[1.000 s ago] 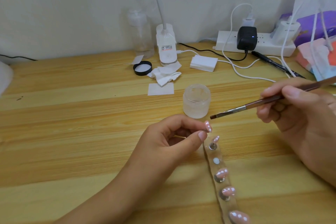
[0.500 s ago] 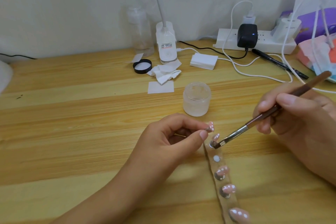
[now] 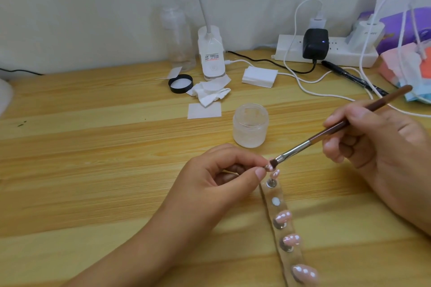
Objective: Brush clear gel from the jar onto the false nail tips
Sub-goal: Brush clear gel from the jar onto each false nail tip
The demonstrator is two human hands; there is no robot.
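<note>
My left hand (image 3: 221,179) pinches a small pink false nail tip (image 3: 269,167) between thumb and forefinger, just above the far end of a clear holder strip (image 3: 279,219). My right hand (image 3: 373,144) grips a brown-handled gel brush (image 3: 326,134); its bristles touch the held tip. Several more pink tips, such as one (image 3: 282,216), stand on pegs along the strip, and one peg shows bare. The frosted open gel jar (image 3: 250,124) stands behind the hands.
The jar's black lid (image 3: 180,83), crumpled wipes (image 3: 210,94) and a square pad (image 3: 204,110) lie behind the jar. A lamp base (image 3: 211,58), clear bottle (image 3: 179,39), power strip (image 3: 326,50), cables and a black pen (image 3: 349,77) crowd the back edge.
The brush came down from beside the jar to the strip's top peg, then lifted slightly onto the tip in my left hand. My left hand stayed nearly still.
</note>
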